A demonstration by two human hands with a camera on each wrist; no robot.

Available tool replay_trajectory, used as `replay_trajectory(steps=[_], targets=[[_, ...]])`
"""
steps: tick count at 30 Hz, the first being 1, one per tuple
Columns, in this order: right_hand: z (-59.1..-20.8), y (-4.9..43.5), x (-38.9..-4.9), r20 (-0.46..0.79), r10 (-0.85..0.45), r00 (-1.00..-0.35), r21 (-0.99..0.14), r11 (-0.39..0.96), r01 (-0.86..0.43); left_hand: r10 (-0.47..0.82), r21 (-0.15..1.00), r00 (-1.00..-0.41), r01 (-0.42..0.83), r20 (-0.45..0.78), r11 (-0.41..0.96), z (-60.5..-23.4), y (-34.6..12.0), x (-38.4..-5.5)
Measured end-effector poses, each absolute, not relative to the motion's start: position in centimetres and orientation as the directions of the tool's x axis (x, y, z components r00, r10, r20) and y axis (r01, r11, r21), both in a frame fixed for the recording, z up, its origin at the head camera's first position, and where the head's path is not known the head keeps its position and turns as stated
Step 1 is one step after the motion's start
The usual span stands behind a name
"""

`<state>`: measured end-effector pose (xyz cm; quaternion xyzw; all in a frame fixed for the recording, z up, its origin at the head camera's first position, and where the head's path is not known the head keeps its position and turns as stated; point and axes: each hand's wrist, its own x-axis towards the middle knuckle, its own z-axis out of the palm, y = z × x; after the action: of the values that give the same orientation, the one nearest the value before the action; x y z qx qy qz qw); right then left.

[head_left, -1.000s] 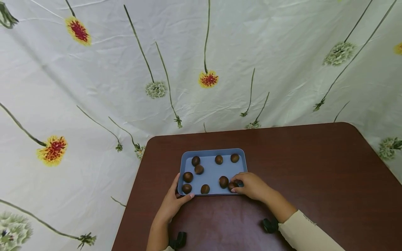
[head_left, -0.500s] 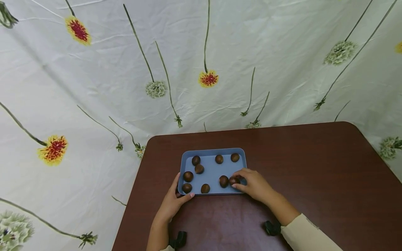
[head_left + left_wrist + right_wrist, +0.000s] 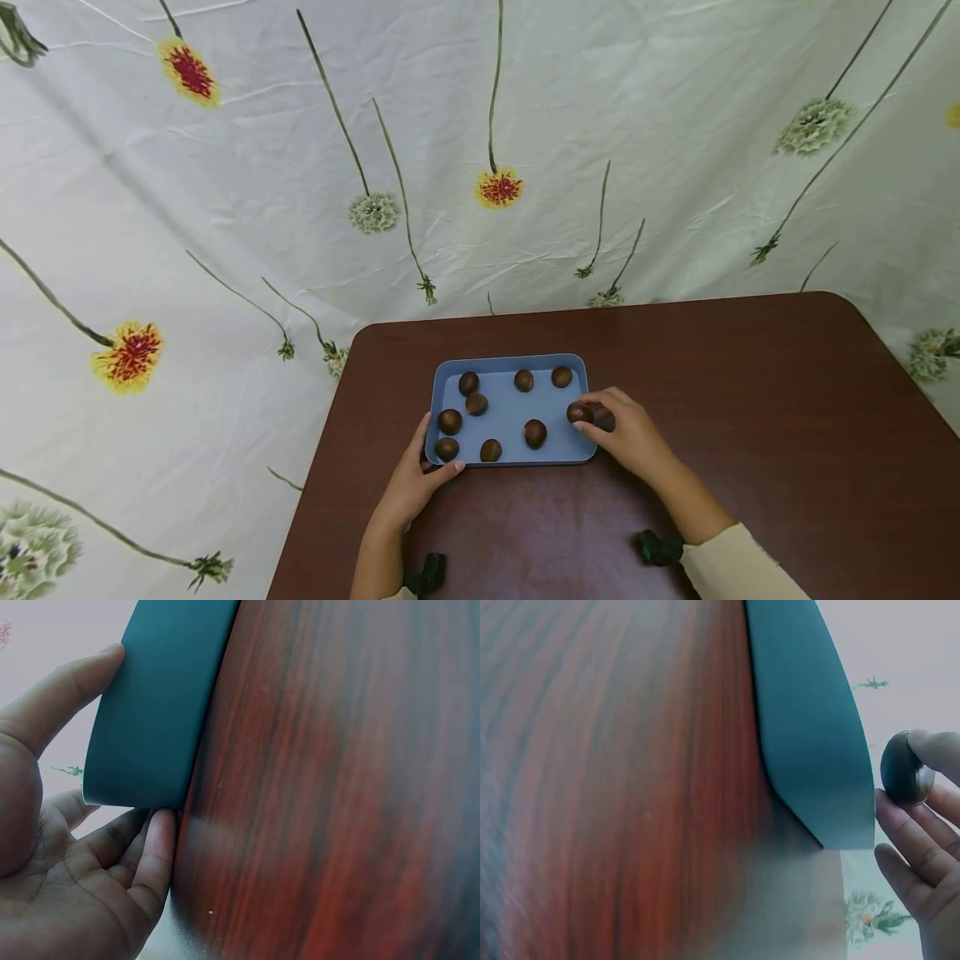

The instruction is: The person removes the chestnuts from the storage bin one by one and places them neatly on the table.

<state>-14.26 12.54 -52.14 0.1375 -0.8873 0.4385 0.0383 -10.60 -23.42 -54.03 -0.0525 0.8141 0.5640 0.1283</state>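
Observation:
A light blue rectangular tray (image 3: pixel 501 425) lies on the table with several round brown chestnuts (image 3: pixel 535 433) spread over its floor. My left hand (image 3: pixel 407 490) holds its near left corner, with the thumb along the front wall and the fingers round the left end. Between thumb and fingertips, my right hand (image 3: pixel 633 433) pinches one glossy chestnut (image 3: pixel 579 412) over the tray's right rim. In the right wrist view that chestnut (image 3: pixel 901 771) is raised just above the rim, apart from the wall. The left wrist view shows the left thumb against the tray wall (image 3: pixel 161 712).
The dark brown wooden table (image 3: pixel 750 400) extends well to the right of the tray. A white cloth (image 3: pixel 450 167) printed with flowers hangs behind and to the left. Black straps (image 3: pixel 658 548) sit at both wrists.
My right hand has lifted the chestnut from the tray's near right corner and moved it up and right to the rim. My left hand and the tray have stayed put.

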Motion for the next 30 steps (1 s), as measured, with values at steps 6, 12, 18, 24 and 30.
replay_trajectory(steps=[6, 12, 18, 24, 30], targets=[[-52.3, 13.8, -14.7, 0.191, -0.166, -0.967, -0.765, 0.592, -0.253, 0.052, 0.901, -0.962, -0.231, -0.268, 0.367, -54.3, -23.5, -10.7], [-52.7, 15.0, -15.1, 0.206, -0.098, -0.974, -0.758, 0.613, -0.222, 0.049, 0.899, -0.962, -0.233, -0.269, 0.371, -54.3, -23.5, -10.7], [-53.1, 15.7, -15.3, 0.172, -0.064, -0.983, -0.742, 0.648, -0.172, 0.047, 0.898, -0.961, -0.236, -0.272, 0.371, -54.4, -23.5, -10.8], [-53.5, 16.3, -15.5, 0.078, -0.071, -0.994, -0.723, 0.683, -0.106, 0.048, 0.896, -0.958, -0.245, -0.281, 0.37, -54.5, -23.6, -10.9], [-53.7, 16.4, -15.5, 0.031, -0.078, -0.996, -0.712, 0.698, -0.077, 0.058, 0.902, -0.959, -0.238, -0.276, 0.359, -54.4, -23.6, -10.9]])
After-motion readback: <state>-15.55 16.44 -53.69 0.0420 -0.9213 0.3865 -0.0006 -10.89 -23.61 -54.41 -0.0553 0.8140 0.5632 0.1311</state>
